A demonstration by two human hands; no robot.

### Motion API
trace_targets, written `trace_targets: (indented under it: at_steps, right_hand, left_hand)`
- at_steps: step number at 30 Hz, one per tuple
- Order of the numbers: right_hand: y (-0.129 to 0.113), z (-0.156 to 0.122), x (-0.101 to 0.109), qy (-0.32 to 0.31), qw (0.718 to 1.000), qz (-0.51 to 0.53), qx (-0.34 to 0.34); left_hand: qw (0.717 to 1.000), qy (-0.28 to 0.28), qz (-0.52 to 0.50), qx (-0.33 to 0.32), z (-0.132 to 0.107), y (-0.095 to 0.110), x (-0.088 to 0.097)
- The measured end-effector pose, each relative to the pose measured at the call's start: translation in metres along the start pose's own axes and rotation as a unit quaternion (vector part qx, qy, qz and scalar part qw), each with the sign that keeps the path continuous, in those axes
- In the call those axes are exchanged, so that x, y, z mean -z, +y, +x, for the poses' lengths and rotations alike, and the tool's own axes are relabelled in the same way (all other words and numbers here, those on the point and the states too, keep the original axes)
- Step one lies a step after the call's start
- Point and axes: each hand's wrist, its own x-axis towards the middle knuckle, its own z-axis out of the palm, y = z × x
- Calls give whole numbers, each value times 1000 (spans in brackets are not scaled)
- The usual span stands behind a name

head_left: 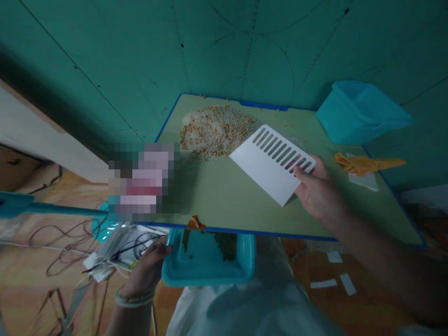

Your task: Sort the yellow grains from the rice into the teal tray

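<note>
Slotted white scraper (pixel 259 170): pinched at its slotted end by the right hand (pixel 317 191), seemingly to leave the plain edge free; its corner is beside the pile of mixed grains (pixel 215 130) on the counter (pixel 213 200), contact unclear.
Blue tray (pixel 210 275), holding dark green grains (pixel 228 245): rim gripped by the left hand (pixel 154 259), far side beneath the counter's near edge, probably to catch whatever drops.
Blue bin (pixel 353 116): far right corner, apparently out of the way.

The left hand (pixel 154 259) grips between seven and eight o'clock, left forearm (pixel 128 319) at seven. The right hand (pixel 317 191) pinches just past three, thumb (pixel 301 175) uppermost, right forearm (pixel 381 261) toward four.
</note>
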Motion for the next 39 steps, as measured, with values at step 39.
trace_targets:
  at_steps: [39]
  right_hand:
    - [-26, 108, 44, -20, 994, -103, 4]
  left_hand:
    - [998, -41, 29, -48, 13, -14, -34]
